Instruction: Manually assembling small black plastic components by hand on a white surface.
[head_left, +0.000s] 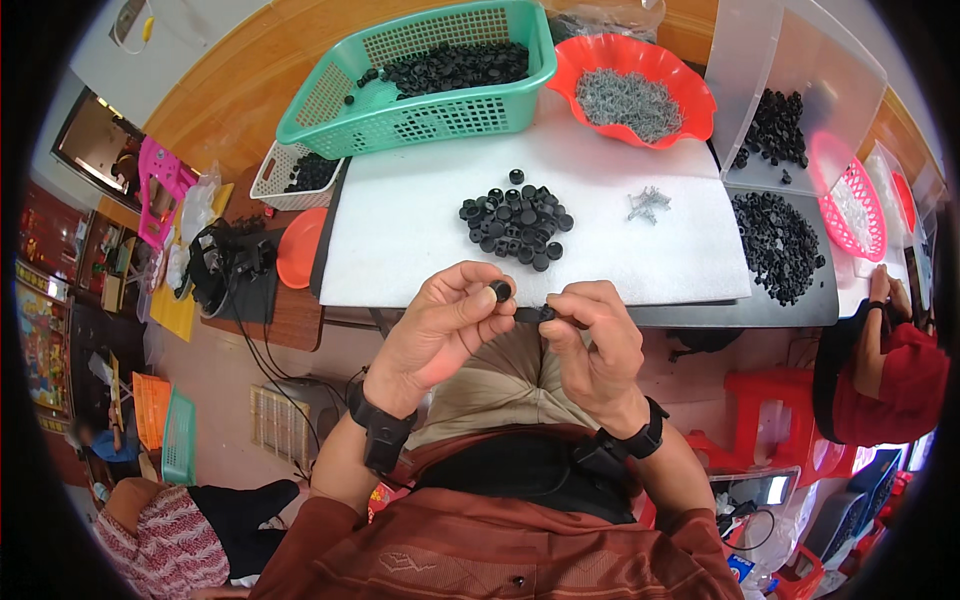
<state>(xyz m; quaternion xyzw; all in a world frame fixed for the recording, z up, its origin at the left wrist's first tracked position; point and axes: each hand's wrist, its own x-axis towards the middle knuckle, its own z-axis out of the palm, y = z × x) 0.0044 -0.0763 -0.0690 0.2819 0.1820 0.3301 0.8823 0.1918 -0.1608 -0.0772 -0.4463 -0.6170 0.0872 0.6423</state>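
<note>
Above my lap, at the near edge of the white foam sheet [390, 240], both my hands are raised close together. My left hand [447, 322] pinches a round black knob [500, 291] between thumb and fingers. A smaller black plastic piece [547, 313] is gripped in the fingertips of my right hand [603, 352]; its exact shape is too small to tell. The two pieces are apart. Just beyond my hands lies a heap of black knobs [515, 222], with one loose knob [516, 176] behind it. Several small metal screws [649, 205] lie to the right.
A green basket [420, 125] of black parts and a red bowl [693, 103] of screws stand at the back. On the right are more black parts [775, 245], a clear bin [745, 95] and a pink basket [872, 225]. Other people sit at right [895, 385] and lower left [165, 540].
</note>
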